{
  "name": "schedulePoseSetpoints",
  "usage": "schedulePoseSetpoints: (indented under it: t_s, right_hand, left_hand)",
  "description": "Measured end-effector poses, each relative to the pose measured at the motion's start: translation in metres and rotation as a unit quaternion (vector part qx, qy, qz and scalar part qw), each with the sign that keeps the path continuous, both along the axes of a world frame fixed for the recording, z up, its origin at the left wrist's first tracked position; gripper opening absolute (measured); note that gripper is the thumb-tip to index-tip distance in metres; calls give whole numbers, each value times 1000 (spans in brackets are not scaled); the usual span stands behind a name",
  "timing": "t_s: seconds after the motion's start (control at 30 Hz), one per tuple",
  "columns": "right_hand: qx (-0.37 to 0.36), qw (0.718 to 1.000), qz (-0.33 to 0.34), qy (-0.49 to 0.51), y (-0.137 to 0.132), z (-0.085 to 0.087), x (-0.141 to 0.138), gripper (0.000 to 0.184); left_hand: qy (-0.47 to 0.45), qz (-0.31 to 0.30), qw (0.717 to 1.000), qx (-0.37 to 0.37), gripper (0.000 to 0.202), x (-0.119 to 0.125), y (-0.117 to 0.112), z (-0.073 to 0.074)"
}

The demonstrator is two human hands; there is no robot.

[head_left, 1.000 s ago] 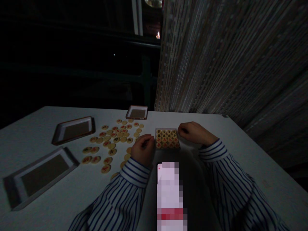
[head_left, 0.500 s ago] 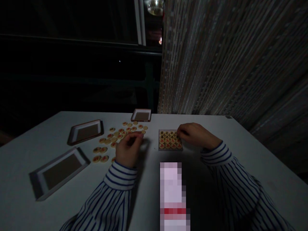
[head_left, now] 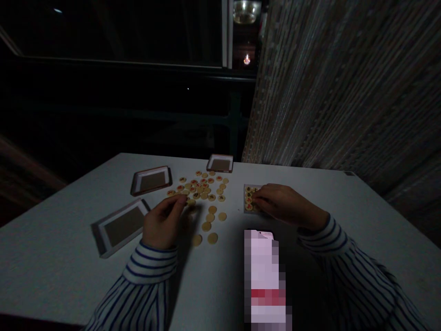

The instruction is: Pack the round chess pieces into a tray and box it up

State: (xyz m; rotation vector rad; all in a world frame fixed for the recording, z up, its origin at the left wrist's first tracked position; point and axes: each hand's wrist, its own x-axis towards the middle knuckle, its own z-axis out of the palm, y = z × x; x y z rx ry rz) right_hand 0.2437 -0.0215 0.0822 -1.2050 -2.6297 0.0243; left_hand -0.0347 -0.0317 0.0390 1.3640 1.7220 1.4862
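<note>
My left hand [head_left: 163, 223] has its thumb and fingers pinched together at the near left edge of a scatter of round Chinese chess pieces [head_left: 204, 195]. Whatever lies between those fingertips is too dark to make out. My right hand [head_left: 292, 205] is bent down over a small shallow box [head_left: 245, 210] of pieces set in rows, some with red marks and some with black. Its fingers are drawn together at the pieces and hide the box's right side. Several plain-faced pieces [head_left: 212, 238] lie nearer to me, to the right of my left hand.
Two open trays, a larger one [head_left: 97, 233] and a brown-rimmed one [head_left: 133, 187], lie on the left of the white table [head_left: 213, 285]. A smaller tray [head_left: 231, 169] sits at the far edge. A phone [head_left: 263, 271] rests in front of me. A string curtain [head_left: 310, 92] hangs behind.
My left hand has moved left and back from the middle of the pieces, uncovering several plain ones. My right hand now reaches farther across the box, covering more rows. The view has shifted.
</note>
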Motion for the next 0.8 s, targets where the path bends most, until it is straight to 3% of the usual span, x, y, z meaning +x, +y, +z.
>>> schedulePoseSetpoints:
  t_s: [0.23,0.53,0.8]
  right_hand:
    - [-14,1000,21,-5,-2,-5,-34,25]
    - [-39,995,56,-78,5,-22,-85,25]
    - [-54,988,85,-118,11,-30,-117,26]
  left_hand:
    - [60,-33,997,32,31,-27,-8,-17]
    - [178,-66,982,-15,36,-57,-16,-52]
    - [343,-93,934,-34,35,-71,-12,-47]
